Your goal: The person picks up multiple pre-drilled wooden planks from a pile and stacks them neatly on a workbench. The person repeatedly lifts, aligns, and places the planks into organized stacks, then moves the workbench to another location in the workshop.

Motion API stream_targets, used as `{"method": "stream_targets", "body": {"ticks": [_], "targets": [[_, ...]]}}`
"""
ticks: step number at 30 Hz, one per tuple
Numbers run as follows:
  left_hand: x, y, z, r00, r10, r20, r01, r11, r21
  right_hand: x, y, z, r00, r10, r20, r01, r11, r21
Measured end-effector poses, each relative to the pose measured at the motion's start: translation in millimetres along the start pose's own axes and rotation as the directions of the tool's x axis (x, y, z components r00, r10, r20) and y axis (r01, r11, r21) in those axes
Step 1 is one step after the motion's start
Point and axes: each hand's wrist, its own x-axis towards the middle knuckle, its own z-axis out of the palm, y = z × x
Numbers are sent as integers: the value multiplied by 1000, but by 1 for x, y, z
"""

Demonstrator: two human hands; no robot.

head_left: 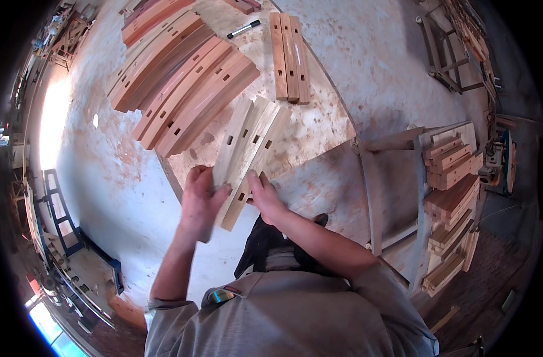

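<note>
Pale wooden bars [252,144] with small rectangular mortises lie side by side at a slant over the near edge of the plywood tabletop [319,128]. My left hand [201,195] is closed round the near end of the leftmost bar [228,143], its thumb lying along the wood. On the other side, my right hand [265,198] grips the edge of the right-hand bar, thumb on top near a mortise. The fingers under the wood are mostly hidden. Beyond my hands, reddish mortised bars [203,98] lie in a long row at the left of the tabletop.
Three mortised bars [290,59] lie together at the tabletop's far side, near a black and silver marker [243,29]. To the right, a rack [422,208] carries stacked wooden pieces [453,202]. A dark metal frame [63,220] stands at the left.
</note>
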Motion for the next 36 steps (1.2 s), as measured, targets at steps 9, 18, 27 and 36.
{"method": "stream_targets", "body": {"ticks": [9, 18, 27, 36], "targets": [[25, -38, 20, 996, 89, -20, -91, 980, -178, 16, 19, -27, 991, 58, 117, -88, 957, 276], [82, -87, 35, 870, 58, 489, 288, 747, -600, 23, 4, -13, 999, 37, 38, -47, 953, 300], [123, -98, 28, 872, -20, 489, 348, 728, -590, 53, -16, -8, 985, -113, 132, 61, 935, 349], [107, -61, 50, 853, -45, 520, 432, 619, -656, -49, -48, -131, 970, -242, 40, 245, 964, -108]]}}
